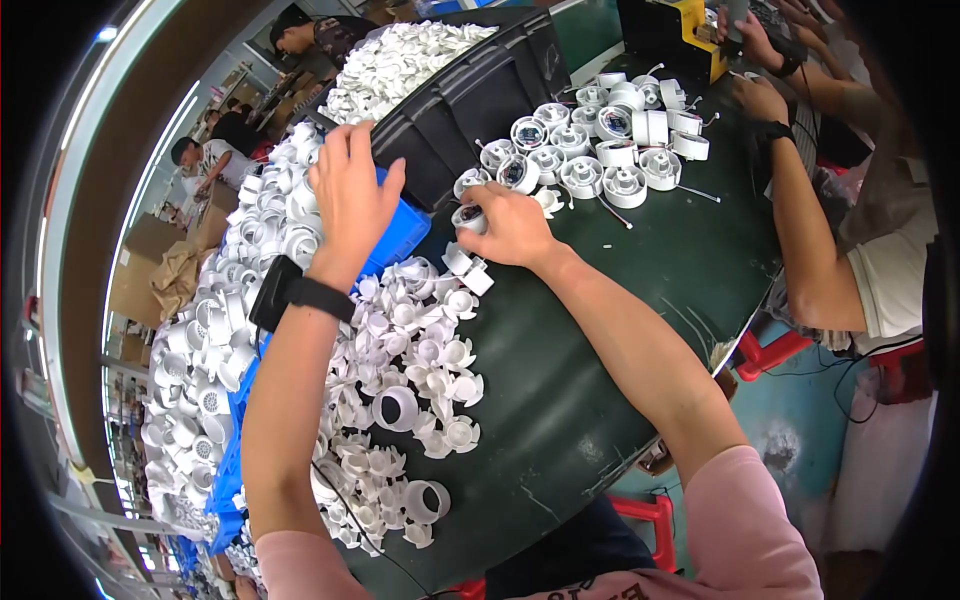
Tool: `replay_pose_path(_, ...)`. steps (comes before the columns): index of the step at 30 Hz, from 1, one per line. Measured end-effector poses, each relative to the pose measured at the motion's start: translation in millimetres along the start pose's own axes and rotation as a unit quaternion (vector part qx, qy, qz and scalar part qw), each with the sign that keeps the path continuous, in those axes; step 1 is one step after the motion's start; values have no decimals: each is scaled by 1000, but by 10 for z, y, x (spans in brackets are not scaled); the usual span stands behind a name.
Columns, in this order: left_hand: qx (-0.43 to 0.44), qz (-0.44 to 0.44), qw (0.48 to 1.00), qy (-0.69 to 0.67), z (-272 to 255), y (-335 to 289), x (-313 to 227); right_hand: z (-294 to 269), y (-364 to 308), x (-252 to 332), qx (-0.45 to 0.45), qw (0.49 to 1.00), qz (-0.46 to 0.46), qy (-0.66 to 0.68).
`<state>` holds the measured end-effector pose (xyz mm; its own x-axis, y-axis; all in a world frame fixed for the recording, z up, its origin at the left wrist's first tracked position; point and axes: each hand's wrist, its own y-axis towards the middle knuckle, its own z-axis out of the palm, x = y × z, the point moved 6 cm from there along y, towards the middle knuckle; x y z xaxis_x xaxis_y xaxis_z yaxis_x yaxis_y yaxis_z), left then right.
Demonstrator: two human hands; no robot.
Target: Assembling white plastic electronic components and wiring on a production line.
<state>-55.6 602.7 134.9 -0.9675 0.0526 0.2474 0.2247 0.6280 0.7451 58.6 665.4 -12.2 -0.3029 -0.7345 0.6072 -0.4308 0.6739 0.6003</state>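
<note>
Grip right (505, 225): pinching small white housing (468, 217) on table (640, 270) | left (350, 195): spread over blue bin (400, 235) | keep housing upright, pinch steady.

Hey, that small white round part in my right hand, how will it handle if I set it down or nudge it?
The small white round part in the right hand looks like stiff moulded plastic, probably light. Being round, it may roll if laid sideways. Matching pieces stand flat on the green table, so upright seems stable.

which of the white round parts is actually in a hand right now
The small white round part gripped in the right hand, at the table's centre. The finished ones sit loose in a cluster beyond it; the left hand rests on the blue bin.
</note>
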Motion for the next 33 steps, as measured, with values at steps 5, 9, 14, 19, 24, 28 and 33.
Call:
replay_pose_path(5, 73, -60, 993, 76, 262, 87, 361, 60, -22, 43, 2, 1000, -27, 11)
replay_pose_path(9, 89, 25, 985, 147, 311, 185, 281, 74, -8, 12, 18, 998, -31, 42)
replay_pose_path(14, 77, 46, 980, 177, 305, 172, 253, -15, 52, 74, 94, 986, 45, 127)
replay_pose_path(19, 84, 37, 977, 191, 349, 214, 212, 151, 47, -29, 137, 963, 15, 230)
replay_pose_path(24, 71, 47, 978, 190, 340, 186, 270, 161, 108, -234, 134, 853, 170, 475)
replay_pose_path(28, 73, 39, 981, 178, 338, 183, 260, 88, 109, -393, 94, 827, 211, 512)
replay_pose_path(33, 94, 42, 979, 175, 312, 101, 271, 111, 24, -275, 137, 865, 188, 445)
